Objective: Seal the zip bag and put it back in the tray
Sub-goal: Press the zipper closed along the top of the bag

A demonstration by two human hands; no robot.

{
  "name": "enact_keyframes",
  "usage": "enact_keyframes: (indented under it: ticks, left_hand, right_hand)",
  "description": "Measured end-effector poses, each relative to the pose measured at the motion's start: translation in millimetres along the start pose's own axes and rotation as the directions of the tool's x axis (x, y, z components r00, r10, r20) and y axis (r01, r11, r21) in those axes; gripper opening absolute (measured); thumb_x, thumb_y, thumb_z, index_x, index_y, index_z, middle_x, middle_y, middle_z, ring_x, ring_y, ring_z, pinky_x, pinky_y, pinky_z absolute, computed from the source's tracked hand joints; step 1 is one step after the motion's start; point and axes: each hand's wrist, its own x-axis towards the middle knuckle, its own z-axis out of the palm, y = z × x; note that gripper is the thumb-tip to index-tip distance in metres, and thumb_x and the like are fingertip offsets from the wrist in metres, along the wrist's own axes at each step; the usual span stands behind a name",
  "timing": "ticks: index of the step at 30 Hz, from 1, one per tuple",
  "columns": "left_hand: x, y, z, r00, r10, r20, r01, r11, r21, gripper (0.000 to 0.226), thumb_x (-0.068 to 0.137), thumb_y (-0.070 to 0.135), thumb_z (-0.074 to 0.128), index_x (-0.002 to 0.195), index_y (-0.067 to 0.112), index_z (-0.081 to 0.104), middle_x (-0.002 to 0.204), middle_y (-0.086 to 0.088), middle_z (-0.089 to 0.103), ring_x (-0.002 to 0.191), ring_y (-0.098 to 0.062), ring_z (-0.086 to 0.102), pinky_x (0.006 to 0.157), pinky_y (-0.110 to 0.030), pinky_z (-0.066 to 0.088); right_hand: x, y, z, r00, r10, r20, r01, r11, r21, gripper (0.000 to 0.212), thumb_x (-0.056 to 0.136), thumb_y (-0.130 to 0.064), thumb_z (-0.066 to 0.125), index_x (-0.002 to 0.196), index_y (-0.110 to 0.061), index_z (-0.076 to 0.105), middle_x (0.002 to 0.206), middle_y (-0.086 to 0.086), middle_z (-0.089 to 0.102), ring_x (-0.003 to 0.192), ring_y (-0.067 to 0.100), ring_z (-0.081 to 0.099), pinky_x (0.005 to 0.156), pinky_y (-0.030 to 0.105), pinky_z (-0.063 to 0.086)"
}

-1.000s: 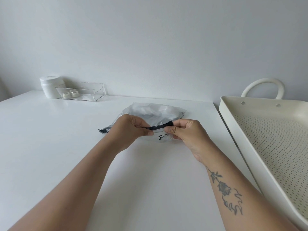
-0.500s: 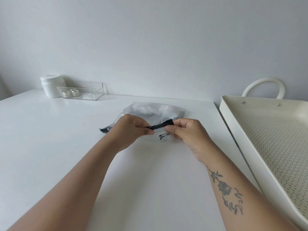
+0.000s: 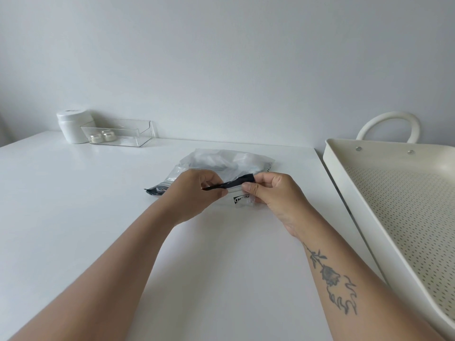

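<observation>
A clear zip bag [image 3: 221, 161] with white contents lies on the white table [image 3: 73, 205], its black zip strip facing me. My left hand [image 3: 194, 193] pinches the strip near its middle. My right hand [image 3: 275, 193] pinches the strip's right end, thumb and fingers pressed together on it. The strip's left end sticks out on the table past my left hand. A cream perforated tray [image 3: 394, 205] with a loop handle stands to the right of the table, with nothing visible in it.
At the back left stand a white lidded jar [image 3: 72, 125] and a clear plastic box [image 3: 120, 132] holding two small round items. The table's right edge runs close beside the tray. A plain wall rises behind.
Both hands stay pinched on the zip strip. The strip's right end has lifted slightly between them, and my fingers have shifted a little along it.
</observation>
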Motion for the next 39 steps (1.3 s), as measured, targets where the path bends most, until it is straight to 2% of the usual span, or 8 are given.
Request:
enact_keyframes:
  ticks: [9, 19, 23, 25, 28, 31, 35, 39]
  left_hand:
    - [2.1, 3.3, 4.2, 0.998, 0.051, -0.027, -0.05, 0.998, 0.037, 0.009, 0.086, 0.035, 0.069, 0.077, 0.032, 0.068, 0.08, -0.011, 0.067, 0.061, -0.014, 0.05, 0.054, -0.023, 0.036]
    - [1.0, 4.0, -2.1, 0.998, 0.049, -0.046, -0.047, 0.998, 0.044, 0.004, 0.084, 0.029, 0.073, 0.082, 0.026, 0.072, 0.079, 0.003, 0.069, 0.063, -0.004, 0.053, 0.055, -0.01, 0.038]
    - [1.5, 4.3, 2.5, 0.997, 0.044, -0.056, -0.039, 0.995, 0.089, 0.008, 0.088, 0.023, 0.068, 0.081, 0.019, 0.07, 0.079, -0.003, 0.066, 0.069, -0.016, 0.052, 0.058, -0.022, 0.037]
    - [3.0, 7.3, 6.1, 0.995, 0.054, -0.084, -0.046, 0.994, 0.104, 0.01, 0.089, 0.02, 0.066, 0.08, 0.017, 0.068, 0.077, -0.001, 0.064, 0.071, -0.017, 0.052, 0.062, -0.026, 0.039]
    - [3.8, 10.3, 9.6, 0.993, 0.062, -0.105, -0.046, 0.988, 0.147, 0.012, 0.09, 0.022, 0.063, 0.079, 0.018, 0.067, 0.075, 0.003, 0.061, 0.071, -0.019, 0.053, 0.065, -0.035, 0.043]
    - [1.5, 11.2, 7.7, 0.995, 0.069, -0.072, -0.057, 0.986, 0.158, 0.01, 0.087, 0.026, 0.067, 0.079, 0.021, 0.069, 0.073, 0.003, 0.064, 0.07, -0.018, 0.057, 0.064, -0.036, 0.046]
    - [-0.5, 9.6, -1.7, 0.995, 0.088, -0.044, -0.08, 0.984, 0.158, 0.004, 0.083, 0.024, 0.072, 0.082, 0.021, 0.07, 0.076, 0.007, 0.064, 0.073, -0.013, 0.059, 0.065, -0.032, 0.046]
    - [0.6, 11.1, 1.8, 0.997, 0.06, -0.05, -0.047, 0.972, 0.231, 0.015, 0.088, 0.02, 0.065, 0.074, 0.026, 0.066, 0.071, 0.009, 0.06, 0.068, -0.014, 0.053, 0.057, -0.03, 0.039]
  right_hand:
    - [0.0, -1.2, 6.0, 0.999, -0.034, -0.006, 0.033, 0.999, -0.027, 0.003, 0.081, -0.011, 0.075, 0.083, -0.013, 0.076, 0.08, 0.008, 0.076, 0.069, 0.016, 0.065, 0.076, 0.033, 0.057]
    - [1.9, -1.4, 1.5, 0.994, -0.065, -0.093, 0.062, 0.997, -0.036, 0.004, 0.084, -0.012, 0.071, 0.084, -0.008, 0.072, 0.07, -0.005, 0.072, 0.065, 0.01, 0.061, 0.07, 0.027, 0.055]
    - [2.1, -0.2, 4.0, 0.987, -0.118, -0.11, 0.089, 0.967, -0.24, 0.008, 0.086, -0.019, 0.069, 0.094, -0.017, 0.067, 0.081, -0.005, 0.064, 0.067, 0.008, 0.054, 0.068, 0.027, 0.045]
    - [1.8, -1.5, 7.5, 0.977, -0.196, -0.085, 0.156, 0.925, -0.346, 0.026, 0.082, -0.022, 0.074, 0.105, -0.028, 0.063, 0.095, -0.012, 0.059, 0.081, 0.005, 0.054, 0.073, 0.019, 0.043]
    - [1.5, -3.4, 14.0, 0.944, -0.329, 0.01, 0.278, 0.781, -0.559, 0.026, 0.08, -0.02, 0.076, 0.105, -0.024, 0.067, 0.098, -0.01, 0.061, 0.099, 0.011, 0.053, 0.083, 0.019, 0.042]
    - [2.2, -4.5, 16.4, 0.933, -0.36, 0.019, 0.289, 0.717, -0.635, 0.002, 0.083, -0.014, 0.072, 0.084, -0.015, 0.071, 0.08, -0.008, 0.062, 0.085, 0.015, 0.056, 0.072, 0.03, 0.047]
    - [2.9, -3.2, 10.4, 0.956, -0.285, -0.071, 0.208, 0.829, -0.52, 0.014, 0.081, -0.01, 0.073, 0.072, -0.021, 0.069, 0.064, -0.014, 0.06, 0.062, -0.007, 0.052, 0.055, 0.009, 0.036]
    - [1.8, -2.0, 8.5, 0.979, -0.19, -0.078, 0.128, 0.862, -0.491, 0.01, 0.085, -0.014, 0.07, 0.082, -0.024, 0.071, 0.07, -0.014, 0.062, 0.062, -0.009, 0.054, 0.055, 0.007, 0.037]
